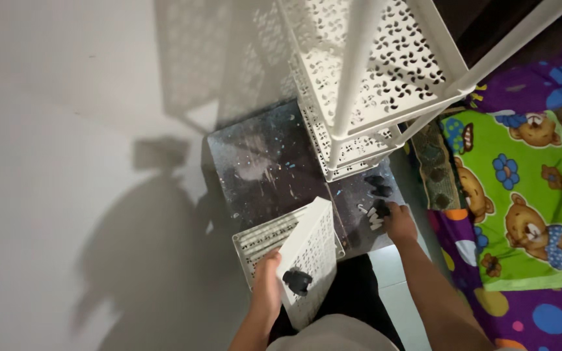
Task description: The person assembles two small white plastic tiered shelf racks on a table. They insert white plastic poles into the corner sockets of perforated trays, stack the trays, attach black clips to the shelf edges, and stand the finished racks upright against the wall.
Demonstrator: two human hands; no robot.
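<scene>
My left hand (pixel 267 287) grips the edge of a white perforated shelf tray (pixel 312 250) that stands tilted on its side, with a black caster wheel (pixel 297 281) fixed to its underside. Another white perforated tray (pixel 265 239) lies flat just behind it. My right hand (pixel 399 223) reaches down to a small pile of black and white plastic parts (pixel 377 209) on the dark floor mat (pixel 261 166); its fingers are closed around some of them. More black caster wheels (pixel 377 185) lie just beyond that pile.
A tall white perforated metal shelf rack (pixel 365 78) rises right in front of me, over the mat. A white wall (pixel 66 162) fills the left. A colourful cartoon-bear blanket (pixel 521 195) lies at the right. Pale floor tiles (pixel 391 286) show near my legs.
</scene>
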